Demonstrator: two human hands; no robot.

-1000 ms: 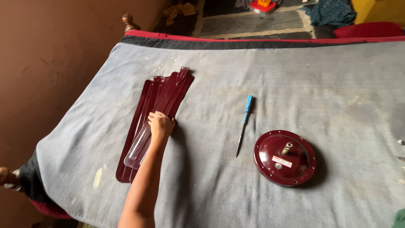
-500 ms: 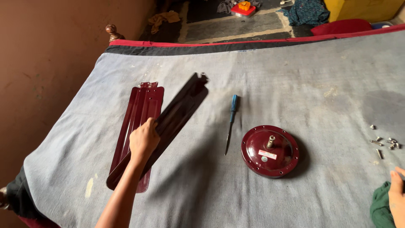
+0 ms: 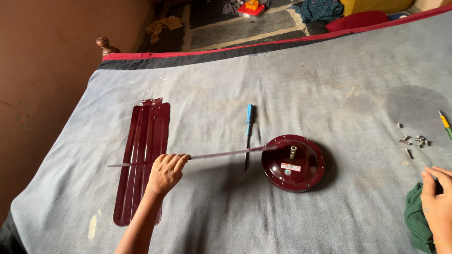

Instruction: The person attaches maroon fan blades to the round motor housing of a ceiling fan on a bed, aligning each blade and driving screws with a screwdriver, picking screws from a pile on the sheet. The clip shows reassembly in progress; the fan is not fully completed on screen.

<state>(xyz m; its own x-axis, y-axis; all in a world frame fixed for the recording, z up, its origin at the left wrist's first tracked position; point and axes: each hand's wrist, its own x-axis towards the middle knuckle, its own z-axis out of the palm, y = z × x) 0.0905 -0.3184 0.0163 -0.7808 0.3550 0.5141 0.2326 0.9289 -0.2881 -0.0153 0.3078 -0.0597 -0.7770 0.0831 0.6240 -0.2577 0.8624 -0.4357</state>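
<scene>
Between left fingers (image 3: 176,160): fan blade (image 3: 216,154), edge-on, reaching motor hub (image 3: 294,162).

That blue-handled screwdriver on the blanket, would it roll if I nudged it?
The screwdriver looks round-handled and slim, so it could roll, though the soft blanket probably slows it. It seems stiff and light. The fan blade held by the left hand passes over it.

The right hand (image 3: 438,207) is cut by the lower right edge, so its grip on the green cloth (image 3: 416,226) is unclear. The lifted blade (image 3: 212,155) shows only its thin edge. The screws (image 3: 414,141) are too small to count.
</scene>
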